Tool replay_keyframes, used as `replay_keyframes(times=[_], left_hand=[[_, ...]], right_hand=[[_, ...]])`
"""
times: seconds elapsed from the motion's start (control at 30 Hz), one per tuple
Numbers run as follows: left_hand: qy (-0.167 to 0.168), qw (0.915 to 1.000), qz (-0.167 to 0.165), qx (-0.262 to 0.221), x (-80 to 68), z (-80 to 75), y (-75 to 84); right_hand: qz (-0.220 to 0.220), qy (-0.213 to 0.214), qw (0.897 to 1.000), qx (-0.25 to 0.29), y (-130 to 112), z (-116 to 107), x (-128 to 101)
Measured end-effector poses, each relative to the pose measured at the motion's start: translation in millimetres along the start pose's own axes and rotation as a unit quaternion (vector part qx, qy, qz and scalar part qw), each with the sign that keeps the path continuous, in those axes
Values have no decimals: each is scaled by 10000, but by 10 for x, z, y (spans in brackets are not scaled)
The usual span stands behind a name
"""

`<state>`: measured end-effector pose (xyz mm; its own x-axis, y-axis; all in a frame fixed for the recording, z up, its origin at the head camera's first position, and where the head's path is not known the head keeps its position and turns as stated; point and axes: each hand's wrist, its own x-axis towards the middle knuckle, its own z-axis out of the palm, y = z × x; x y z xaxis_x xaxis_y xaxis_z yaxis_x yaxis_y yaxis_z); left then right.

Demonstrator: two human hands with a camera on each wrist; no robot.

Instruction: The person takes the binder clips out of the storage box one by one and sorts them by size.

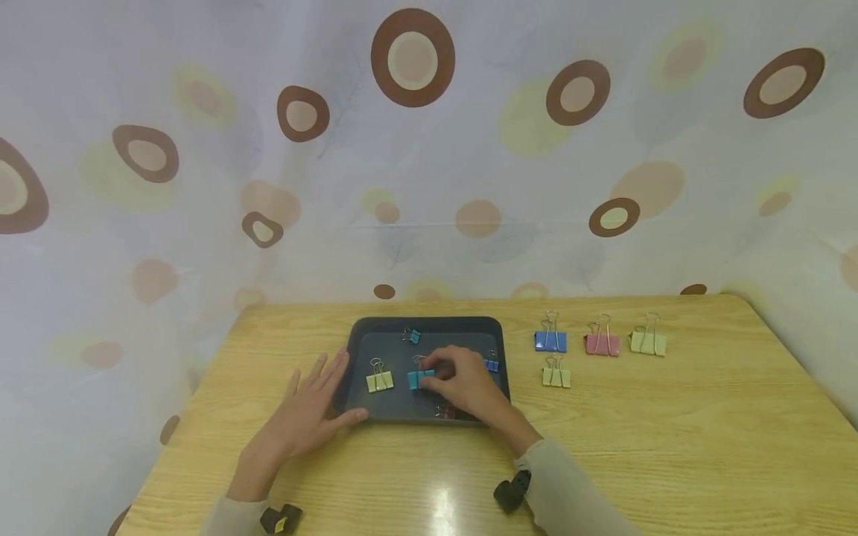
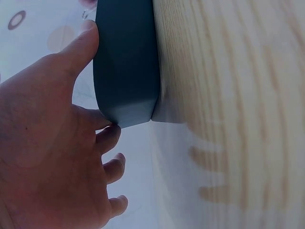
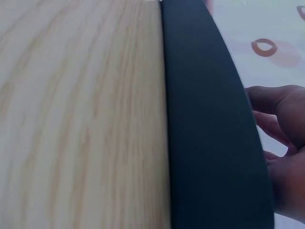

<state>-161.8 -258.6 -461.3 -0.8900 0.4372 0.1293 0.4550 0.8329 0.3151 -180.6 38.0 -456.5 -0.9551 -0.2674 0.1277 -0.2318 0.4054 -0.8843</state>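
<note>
My right hand reaches into the dark tray and pinches a teal binder clip between thumb and fingers. My left hand rests against the tray's left side, fingers spread and fairly straight, its thumb at the front rim. In the left wrist view, the thumb and a finger of that hand touch the tray corner. Left of the pinched clip lies a yellow binder clip. A small teal clip, a blue clip and a dark red clip also lie in the tray.
Right of the tray, on the wooden table, lie a blue binder clip, a pink one, a large pale yellow one and a smaller yellow one. A patterned curtain hangs behind the table.
</note>
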Motion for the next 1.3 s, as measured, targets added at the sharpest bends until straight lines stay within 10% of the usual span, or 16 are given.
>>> replay_keyframes(times=[1.3], left_hand=[[-244,9996,-134,-16,3,-54,56]], right_hand=[[-397,550,9976,136,130,-806,-656]])
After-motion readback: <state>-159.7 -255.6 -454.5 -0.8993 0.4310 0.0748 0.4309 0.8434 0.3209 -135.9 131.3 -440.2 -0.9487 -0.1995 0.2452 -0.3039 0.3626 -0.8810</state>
